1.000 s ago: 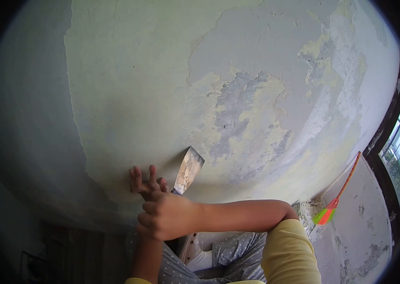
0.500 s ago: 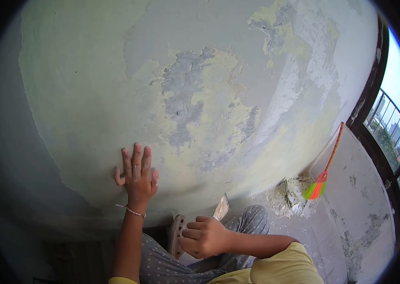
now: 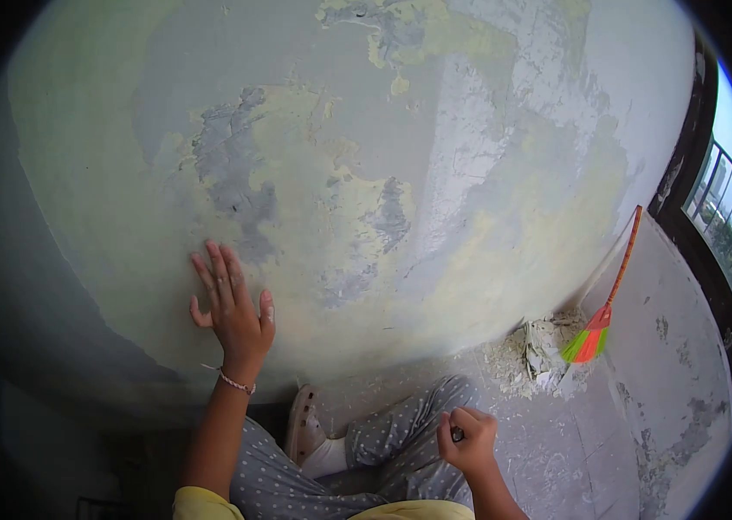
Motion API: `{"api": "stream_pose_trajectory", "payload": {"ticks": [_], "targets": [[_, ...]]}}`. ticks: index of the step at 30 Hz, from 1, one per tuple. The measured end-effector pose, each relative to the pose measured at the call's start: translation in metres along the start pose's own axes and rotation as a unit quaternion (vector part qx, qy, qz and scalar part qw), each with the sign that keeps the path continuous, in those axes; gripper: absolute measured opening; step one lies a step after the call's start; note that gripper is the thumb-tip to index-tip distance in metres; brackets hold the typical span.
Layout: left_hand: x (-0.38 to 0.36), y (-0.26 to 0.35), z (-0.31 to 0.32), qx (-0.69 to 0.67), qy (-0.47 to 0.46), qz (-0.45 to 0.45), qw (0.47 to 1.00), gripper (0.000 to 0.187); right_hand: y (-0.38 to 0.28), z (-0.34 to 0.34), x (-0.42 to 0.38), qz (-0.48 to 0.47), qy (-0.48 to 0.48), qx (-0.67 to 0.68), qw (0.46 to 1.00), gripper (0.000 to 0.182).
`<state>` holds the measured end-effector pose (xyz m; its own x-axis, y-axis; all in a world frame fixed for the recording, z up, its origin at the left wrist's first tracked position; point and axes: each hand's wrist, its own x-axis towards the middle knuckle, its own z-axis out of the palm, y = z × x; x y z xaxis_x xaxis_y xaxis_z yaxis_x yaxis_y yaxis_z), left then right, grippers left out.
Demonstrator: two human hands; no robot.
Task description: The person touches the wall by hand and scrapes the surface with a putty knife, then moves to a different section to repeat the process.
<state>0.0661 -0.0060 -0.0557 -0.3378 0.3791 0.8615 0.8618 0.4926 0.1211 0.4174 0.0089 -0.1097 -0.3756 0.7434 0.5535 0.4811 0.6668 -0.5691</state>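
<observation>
My left hand [image 3: 240, 325] lies against the peeling wall [image 3: 314, 260], its fingers stretched out and dusted with white. A braided bracelet [image 3: 236, 380] circles that wrist. Above my bent knee, my right hand [image 3: 468, 436] is closed in a fist around a scraper [image 3: 458, 433]. Only the dark round end of its handle shows now; the blade is hidden. Grey patches of bared plaster [image 3: 236, 160] spread above and to the right of my left hand, between pale green and yellowish paint.
A broom [image 3: 591, 334] with orange and green bristles leans in the right corner beside a heap of paint flakes [image 3: 544, 351]. A dark-framed window [image 3: 686, 165] with a railing outside stands at the right. My clog [image 3: 301, 425] rests near the wall's foot.
My right hand has moved right and turned, so the scraper's blade no longer shows. My view has shifted right along the wall; the left hand stays on it, its fingers now tilted leftward.
</observation>
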Motion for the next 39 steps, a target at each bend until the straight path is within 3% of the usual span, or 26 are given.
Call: {"api": "stream_pose_trajectory", "payload": {"ticks": [2, 3, 5, 6, 8, 9, 12, 14, 15, 16, 18, 19, 21, 22, 24, 25, 27, 28, 30, 31, 32, 33, 35, 36, 38, 39], "targets": [[0.004, 0.0, -0.008, 0.199, -0.047, 0.079, 0.976, 0.066, 0.003, -0.014, 0.007, -0.013, 0.022, 0.038, 0.999, 0.027], [0.008, -0.007, -0.005, 0.199, -0.046, 0.082, 0.975, 0.066, 0.005, -0.017, 0.007, -0.012, 0.025, 0.041, 0.999, 0.027], [0.014, -0.018, 0.003, 0.054, 0.053, -0.021, 0.997, 0.063, 0.007, -0.02, 0.005, -0.036, 0.035, 0.084, 0.995, 0.028], [0.011, -0.011, -0.003, 0.055, 0.053, -0.018, 0.997, 0.063, 0.005, -0.021, 0.004, -0.034, 0.037, 0.086, 0.995, 0.028], [0.001, 0.003, -0.019, 0.147, -0.075, 0.099, 0.981, 0.064, 0.003, -0.025, 0.003, -0.025, 0.046, 0.133, 0.99, 0.029], [0.005, 0.003, -0.026, 0.15, -0.074, 0.1, 0.981, 0.064, 0.005, -0.029, 0.001, -0.026, 0.047, 0.136, 0.989, 0.029], [0.029, -0.03, -0.031, 0.212, -0.009, 0.042, 0.976, 0.061, 0.013, -0.036, -0.005, -0.032, 0.058, 0.155, 0.986, 0.028], [0.038, -0.062, -0.017, 0.156, 0.041, -0.082, 0.984, 0.061, 0.019, -0.041, -0.01, -0.012, 0.076, 0.173, 0.982, 0.029], [0.039, -0.055, -0.023, 0.252, -0.008, -0.074, 0.965, 0.062, 0.021, -0.045, -0.013, -0.01, 0.077, 0.172, 0.982, 0.029], [0.039, -0.038, -0.035, 0.252, -0.008, -0.074, 0.965, 0.062, 0.022, -0.047, -0.016, 0.003, 0.076, 0.17, 0.982, 0.029], [0.038, 0.0, -0.058, 0.221, -0.062, 0.105, 0.968, 0.063, 0.023, -0.049, -0.016, 0.012, 0.08, 0.172, 0.982, 0.029], [0.036, 0.004, -0.059, 0.223, -0.058, 0.106, 0.967, 0.063, 0.022, -0.049, -0.015, 0.011, 0.083, 0.17, 0.982, 0.028], [0.031, 0.008, -0.058, 0.087, -0.224, 0.25, 0.938, 0.062, 0.019, -0.048, -0.015, 0.006, 0.086, 0.166, 0.982, 0.027], [0.033, 0.01, -0.058, 0.085, -0.219, 0.246, 0.94, 0.062, 0.019, -0.048, -0.015, 0.002, 0.08, 0.164, 0.983, 0.027], [0.045, 0.016, -0.057, 0.197, -0.049, 0.085, 0.976, 0.064, 0.02, -0.051, -0.011, -0.005, 0.079, 0.156, 0.985, 0.027], [0.053, 0.015, -0.053, 0.192, -0.047, 0.085, 0.977, 0.064, 0.019, -0.054, -0.009, -0.018, 0.086, 0.162, 0.983, 0.028], [0.06, 0.009, -0.047, 0.168, 0.041, -0.08, 0.982, 0.066, 0.019, -0.058, -0.008, -0.026, 0.088, 0.163, 0.982, 0.029], [0.058, 0.012, -0.043, 0.165, 0.038, -0.083, 0.982, 0.066, 0.02, -0.059, -0.004, -0.063, 0.078, 0.161, 0.982, 0.031], [0.055, 0.025, -0.034, 0.012, 0.072, -0.022, 0.997, 0.067, 0.018, -0.061, 0.011, -0.107, 0.068, 0.155, 0.98, 0.034], [0.049, 0.032, -0.031, 0.01, 0.073, -0.025, 0.997, 0.067, 0.01, -0.06, 0.019, -0.198, 0.064, 0.147, 0.967, 0.038], [0.037, 0.038, -0.03, 0.028, 0.012, 0.044, 0.999, 0.066, 0.003, -0.055, 0.025, -0.287, 0.06, 0.138, 0.946, 0.042], [0.025, 0.038, -0.028, 0.047, -0.048, 0.112, 0.991, 0.065, -0.002, -0.047, 0.026, -0.289, 0.061, 0.136, 0.946, 0.042], [-0.005, 0.026, -0.003, 0.105, -0.081, 0.185, 0.974, 0.062, -0.011, -0.029, 0.034, -0.414, 0.102, 0.133, 0.895, 0.033], [-0.021, 0.015, 0.018, 0.09, -0.053, 0.181, 0.978, 0.061, -0.017, -0.02, 0.041, -0.42, 0.103, 0.128, 0.892, 0.033], [-0.057, -0.013, 0.059, 0.076, 0.002, 0.172, 0.982, 0.056, -0.03, -0.001, 0.055, -0.567, 0.103, 0.104, 0.811, 0.029], [-0.071, -0.023, 0.074, 0.075, 0.032, 0.167, 0.983, 0.054, -0.039, 0.002, 0.064, -0.57, 0.103, 0.098, 0.809, 0.029]]}}
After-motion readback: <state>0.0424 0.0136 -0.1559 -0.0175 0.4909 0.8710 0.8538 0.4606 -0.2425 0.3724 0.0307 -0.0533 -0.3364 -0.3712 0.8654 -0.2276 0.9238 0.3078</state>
